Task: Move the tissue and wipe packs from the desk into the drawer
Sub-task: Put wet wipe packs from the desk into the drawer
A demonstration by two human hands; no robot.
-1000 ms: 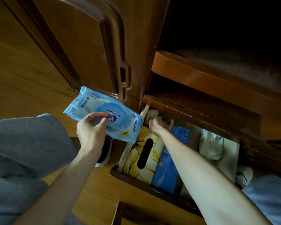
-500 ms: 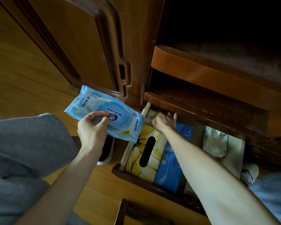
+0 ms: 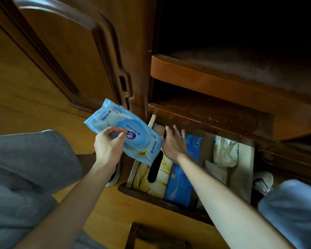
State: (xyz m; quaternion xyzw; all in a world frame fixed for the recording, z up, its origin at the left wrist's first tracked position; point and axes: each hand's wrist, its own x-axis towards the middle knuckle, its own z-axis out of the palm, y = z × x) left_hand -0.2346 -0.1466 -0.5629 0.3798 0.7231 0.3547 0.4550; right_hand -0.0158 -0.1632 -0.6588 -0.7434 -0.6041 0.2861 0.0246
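The left hand [image 3: 109,146] pinches a light blue wipe pack [image 3: 126,135] between thumb and curled fingers, holding it in the air, tilted, with its lower right corner reaching over the left edge of the open drawer [image 3: 169,202]. Just beside that corner the right hand [image 3: 174,141] hangs over the drawer's back end, fingers straight and spread, gripping nothing; its fingertips are blurred, close under the dark wooden ledge [image 3: 210,119] that overhangs the drawer.

To the far left lies a grey trouser leg [image 3: 29,169] on the yellow wood floor [image 3: 104,212], and above it stands the carved cabinet door [image 3: 70,56].

Inside the drawer, against its left wall, lies a yellow tissue box [image 3: 162,178] with a dark oval slot, and touching its right side a blue tissue pack [image 3: 183,180]. Right of that, past the forearm, sits a crumpled white pack [image 3: 224,151] near the back right, with bare drawer bottom in front of it and along the right wall. The drawer's front rim stands well out from the cabinet, leaving the front part open from above.
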